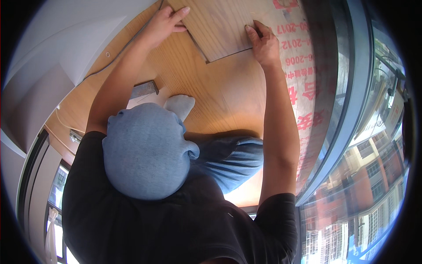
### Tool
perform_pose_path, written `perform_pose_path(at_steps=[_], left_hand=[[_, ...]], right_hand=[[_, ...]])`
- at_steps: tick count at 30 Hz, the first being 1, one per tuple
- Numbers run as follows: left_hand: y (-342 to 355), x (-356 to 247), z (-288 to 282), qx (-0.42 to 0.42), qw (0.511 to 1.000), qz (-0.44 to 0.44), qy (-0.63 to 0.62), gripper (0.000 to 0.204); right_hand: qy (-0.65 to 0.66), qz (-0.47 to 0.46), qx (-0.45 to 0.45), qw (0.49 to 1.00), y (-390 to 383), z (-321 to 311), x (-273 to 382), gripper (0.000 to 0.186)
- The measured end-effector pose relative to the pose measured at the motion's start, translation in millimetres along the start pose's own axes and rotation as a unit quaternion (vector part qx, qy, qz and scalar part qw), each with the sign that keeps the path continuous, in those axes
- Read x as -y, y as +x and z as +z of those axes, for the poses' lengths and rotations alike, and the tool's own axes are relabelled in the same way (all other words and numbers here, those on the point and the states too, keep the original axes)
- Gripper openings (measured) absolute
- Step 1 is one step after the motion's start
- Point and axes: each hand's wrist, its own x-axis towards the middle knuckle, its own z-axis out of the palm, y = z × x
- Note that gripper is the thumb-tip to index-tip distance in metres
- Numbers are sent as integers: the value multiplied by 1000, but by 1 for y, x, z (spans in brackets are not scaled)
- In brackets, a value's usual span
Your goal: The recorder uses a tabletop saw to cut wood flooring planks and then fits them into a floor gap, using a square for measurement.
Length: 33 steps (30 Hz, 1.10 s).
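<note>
A square-cornered wood-grain panel [217, 31] lies at the top, over a larger surface of similar wood [228, 92]; a thin dark gap shows along its lower edges. My left hand [167, 24] grips the panel's left edge, thumb on top. My right hand [265, 46] holds the opposite edge with its thumb upright near the corner. My bent knee in blue jeans [145, 149] fills the lower middle, with a pale grey sock [180, 105] above it. Beside my left forearm is a dark grey rectangular object [143, 88], partly hidden.
A pale board with red printing [294, 75] runs along the right, beside a framed window [343, 123] with buildings outside. A grey cable [113, 57] follows the left edge of the wood near a white curved wall [52, 39]. A window with a curtain [52, 220] is at lower left.
</note>
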Motion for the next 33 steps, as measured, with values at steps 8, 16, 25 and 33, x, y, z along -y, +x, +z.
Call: perform_pose_path(at_steps=[8,16,25,33], left_hand=[[13,-14,-12,11,961,-105,258,75],[10,-35,-11,47,948,-132,286,71],[-1,-25,-14,23,959,-96,265,65],[5,-35,-13,46,955,-103,275,71]], right_hand=[[-71,-26,-61,995,-3,9,-9,44],[-62,122,-10,990,1,-3,12,45],[25,144,66,987,9,-27,8,43],[-4,121,51,991,7,-17,0,38]])
